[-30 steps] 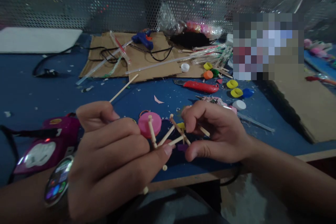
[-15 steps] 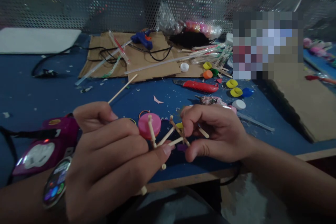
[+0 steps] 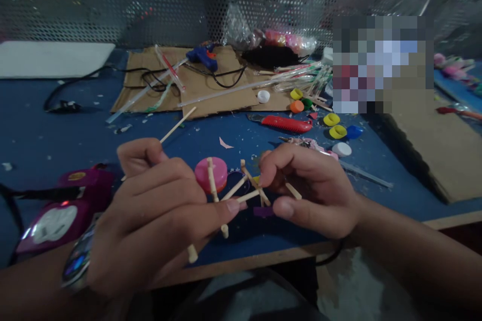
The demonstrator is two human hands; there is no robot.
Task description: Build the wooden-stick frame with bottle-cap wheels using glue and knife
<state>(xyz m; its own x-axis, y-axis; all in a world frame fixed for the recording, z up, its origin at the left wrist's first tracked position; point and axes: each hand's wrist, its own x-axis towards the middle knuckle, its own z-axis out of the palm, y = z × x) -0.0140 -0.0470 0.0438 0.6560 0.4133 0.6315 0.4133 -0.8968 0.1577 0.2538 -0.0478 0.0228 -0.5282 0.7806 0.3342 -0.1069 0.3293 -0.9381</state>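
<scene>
My left hand (image 3: 161, 215) is closed around a small frame of joined wooden sticks (image 3: 235, 189), with stick ends jutting out above and below the fingers. A longer thin stick (image 3: 178, 124) pokes up from behind the same hand. At the frame's right side, where sticks cross, my right hand (image 3: 312, 185) is curled with its index fingertip against the joint and the thumb lower down. A short stick end (image 3: 293, 191) shows between its fingers; their exact hold is partly hidden. Behind the frame lie a pink round lid (image 3: 211, 174) and a purple piece (image 3: 262, 211).
A red utility knife (image 3: 286, 124) lies beyond my hands, near yellow caps (image 3: 338, 132). Farther back, a blue glue gun (image 3: 203, 56) rests on cardboard (image 3: 222, 103) with clear glue sticks. A magenta device (image 3: 56, 215) stands at left, cardboard (image 3: 440, 150) at right.
My left hand has tilted and moved slightly, carrying the stick frame a little left and up. My right thumb has shifted slightly right, away from the crossed sticks.
</scene>
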